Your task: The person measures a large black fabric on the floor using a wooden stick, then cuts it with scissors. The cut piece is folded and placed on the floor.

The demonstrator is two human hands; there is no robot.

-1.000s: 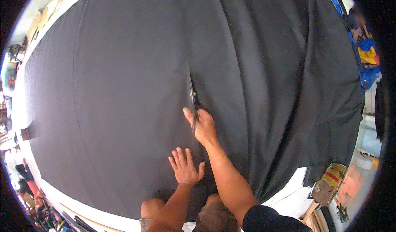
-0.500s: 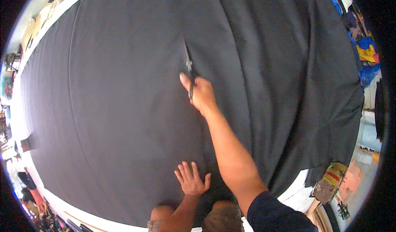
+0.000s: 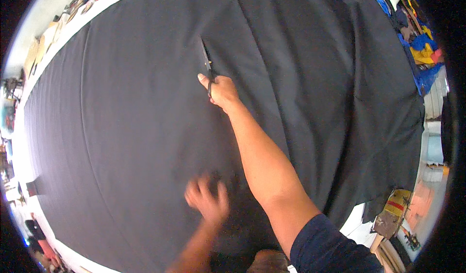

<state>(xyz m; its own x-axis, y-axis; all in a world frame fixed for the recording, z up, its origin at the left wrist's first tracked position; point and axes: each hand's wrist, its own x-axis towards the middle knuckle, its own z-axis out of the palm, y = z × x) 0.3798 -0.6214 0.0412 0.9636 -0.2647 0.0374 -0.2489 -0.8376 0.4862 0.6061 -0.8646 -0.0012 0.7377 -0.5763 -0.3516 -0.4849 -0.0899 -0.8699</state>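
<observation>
A wide sheet of black fabric (image 3: 145, 103) covers nearly all of the surface before me. With my arm stretched far forward, my right hand (image 3: 223, 91) grips the dark handles of a pair of scissors (image 3: 208, 59), the thumb on the left side. The long blades point away from me, lie over the fabric and look nearly closed. Nearer to me, my left hand (image 3: 208, 199) is smeared by motion above the fabric, its thumb apart from the half-bent fingers. I see nothing in it. Whether it touches the fabric is unclear.
Loose folds run down the fabric's right side. A worn box with yellow and red (image 3: 394, 212) stands at the lower right. Blue and yellow cloths (image 3: 424, 54) lie heaped at the far right. A small dark block (image 3: 31, 188) sits by the left edge. My knee (image 3: 268, 262) shows below.
My left hand, flat on the fabric before, has lifted and moved forward and left. My right hand, with the scissors, appears slightly further forward and left; the view has shifted too.
</observation>
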